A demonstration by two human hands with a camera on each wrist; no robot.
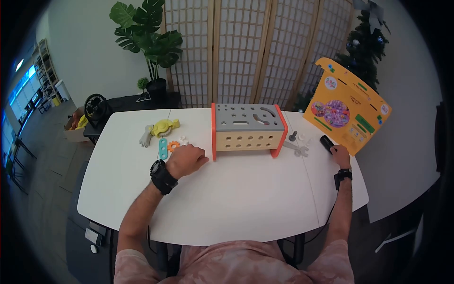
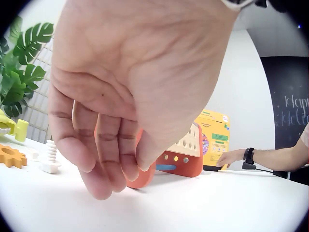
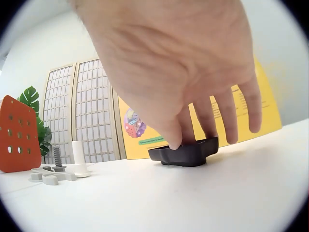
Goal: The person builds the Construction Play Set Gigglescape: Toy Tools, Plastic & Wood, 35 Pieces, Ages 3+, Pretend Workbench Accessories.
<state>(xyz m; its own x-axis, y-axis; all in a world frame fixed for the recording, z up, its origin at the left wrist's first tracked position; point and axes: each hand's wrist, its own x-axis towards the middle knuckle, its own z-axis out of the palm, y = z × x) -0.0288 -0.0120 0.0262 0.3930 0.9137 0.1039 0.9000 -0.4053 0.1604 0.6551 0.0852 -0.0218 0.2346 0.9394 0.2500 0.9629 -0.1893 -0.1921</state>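
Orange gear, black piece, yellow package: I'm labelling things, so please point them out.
Orange gear [image 2: 14,159], left wrist view: its toothed side.
Black piece [image 3: 186,156], right wrist view: its near outer wall.
Yellow package [image 1: 352,107], head view: middle of its printed front.

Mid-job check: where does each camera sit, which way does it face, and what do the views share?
Head: worn on the head, facing forward and down over the white table; shirt, arms, left hand and right hand show.
Left wrist: on that wrist, looking past the left hand toward the toy bench; the right hand appears beyond.
Right wrist: on that wrist, looking under the right hand at the black tray; no left hand visible.
Shared: both wrist views show the yellow box.
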